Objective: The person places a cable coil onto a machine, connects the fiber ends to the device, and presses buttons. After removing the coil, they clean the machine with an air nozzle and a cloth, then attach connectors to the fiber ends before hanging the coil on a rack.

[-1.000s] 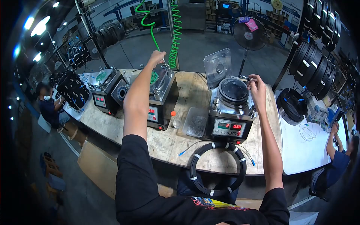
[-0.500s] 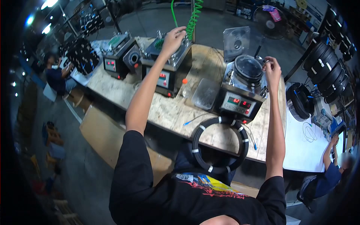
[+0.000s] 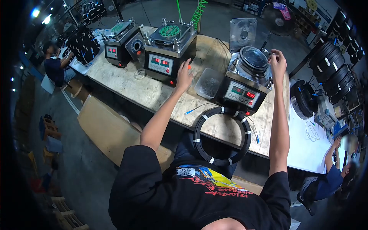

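Observation:
My left hand [image 3: 184, 78] is at a small bottle with an orange cap [image 3: 189, 67], beside the middle machine [image 3: 170, 57]. Its fingers curl round the cap and hide most of the bottle. At the right machine [image 3: 245, 86], my right hand [image 3: 278, 63] is closed in a pinch by the back right corner of the top. What it pinches is too small to make out. A round dark disc [image 3: 253, 59] lies on that machine's top, and its clear cover [image 3: 243, 32] stands raised behind. A coil of black cable [image 3: 196, 134] with white ties hangs over the table's front edge.
A clear plastic tub [image 3: 208, 82] sits on the wooden table [image 3: 153, 97] left of the right machine. Another machine [image 3: 120, 44] stands farther left. Blue-tipped cable ends [image 3: 257, 140] lie near the coil. Seated people [image 3: 57, 65] work left and right. Cable coils [image 3: 304, 99] fill the right.
My left hand has come down from above the middle machine to the orange-capped bottle. My right hand stays at the right machine's corner. That machine's right readout has changed to 0.30.

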Tool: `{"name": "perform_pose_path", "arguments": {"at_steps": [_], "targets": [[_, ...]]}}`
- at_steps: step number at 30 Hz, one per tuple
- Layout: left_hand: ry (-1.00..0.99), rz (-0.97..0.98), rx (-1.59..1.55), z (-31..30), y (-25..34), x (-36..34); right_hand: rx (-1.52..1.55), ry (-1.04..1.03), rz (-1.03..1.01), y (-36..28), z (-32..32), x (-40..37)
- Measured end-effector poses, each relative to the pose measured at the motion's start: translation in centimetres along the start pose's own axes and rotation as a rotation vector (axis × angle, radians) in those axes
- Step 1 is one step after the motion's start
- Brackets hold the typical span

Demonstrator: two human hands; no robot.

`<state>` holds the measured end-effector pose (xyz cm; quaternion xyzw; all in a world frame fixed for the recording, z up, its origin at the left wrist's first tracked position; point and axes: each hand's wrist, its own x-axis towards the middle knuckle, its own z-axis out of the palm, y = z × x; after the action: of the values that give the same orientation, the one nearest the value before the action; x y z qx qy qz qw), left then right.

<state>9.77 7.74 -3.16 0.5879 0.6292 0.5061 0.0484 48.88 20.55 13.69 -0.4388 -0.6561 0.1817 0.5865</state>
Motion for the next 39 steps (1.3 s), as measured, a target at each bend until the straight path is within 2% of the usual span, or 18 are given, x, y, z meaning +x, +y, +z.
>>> {"name": "perform_pose_path", "arguments": {"at_steps": [3,6,7,10,11,14,16,18,20,22,24,26,28,30,35,36,37,39], "targets": [[-0.049,0.043,0.081,0.0,0.4,0.2,-0.012,0.023,-0.003,0.0,0.0,-0.1],[-0.105,-0.183,0.035,1.5,-2.1,-0.6,0.003,0.037,-0.001,0.0,0.1,-0.1],[-0.045,-0.134,0.094,1.9,-2.9,-0.8,-0.002,0.039,0.001,-0.3,0.1,-0.3],[-0.086,-0.11,0.096,1.5,-2.6,0.1,-0.044,0.044,-0.027,-0.3,0.2,-0.3],[-0.027,-0.046,0.008,1.3,-1.8,0.9,-0.061,0.041,-0.038,-0.2,0.2,-0.3],[-0.047,-0.04,-0.114,-1.2,5.6,4.9,-0.071,0.027,-0.08,-0.3,0.5,-0.4],[0.028,0.088,-0.084,-1.2,8.5,8.2,-0.043,-0.039,-0.072,-0.7,0.4,-0.5],[0.176,0.305,0.02,-1.9,14.3,10.3,0.027,-0.165,-0.055,-0.9,0.3,-0.2],[-0.094,0.199,-0.34,-1.9,19.1,12.2,0.091,-0.318,-0.062,-1.8,0.1,-0.3],[-0.209,0.191,-0.454,0.7,21.6,13.3,0.118,-0.467,0.019,-2.9,0.0,-0.6],[-0.356,0.143,-0.506,2.7,23.8,13.5,0.11,-0.51,0.012,-4.0,0.3,-1.0],[-0.452,0.118,-0.824,6.0,25.0,12.9,0.023,-0.412,-0.098,-2.7,1.0,-0.8],[-0.536,0.055,-0.971,7.5,25.8,12.3,0.071,-0.352,-0.101,-3.4,0.0,-0.6],[-0.389,0.07,-1.056,8.2,26.0,11.4,-0.176,-0.297,-0.126,-3.9,-1.5,-0.2],[0.179,0.144,-0.312,10.3,20.9,12.0,-0.885,-0.336,-0.179,-6.5,-4.5,-0.1],[0.3,0.176,-0.188,10.4,20.5,12.0,-0.979,-0.33,-0.259,-6.1,-4.4,0.2],[0.275,0.117,-0.244,10.8,20.3,11.8,-1.073,-0.321,-0.341,-5.5,-4.4,0.5],[0.309,0.178,-0.191,11.2,19.7,10.9,-1.212,-0.288,-0.534,-5.4,-4.2,0.9]]}}
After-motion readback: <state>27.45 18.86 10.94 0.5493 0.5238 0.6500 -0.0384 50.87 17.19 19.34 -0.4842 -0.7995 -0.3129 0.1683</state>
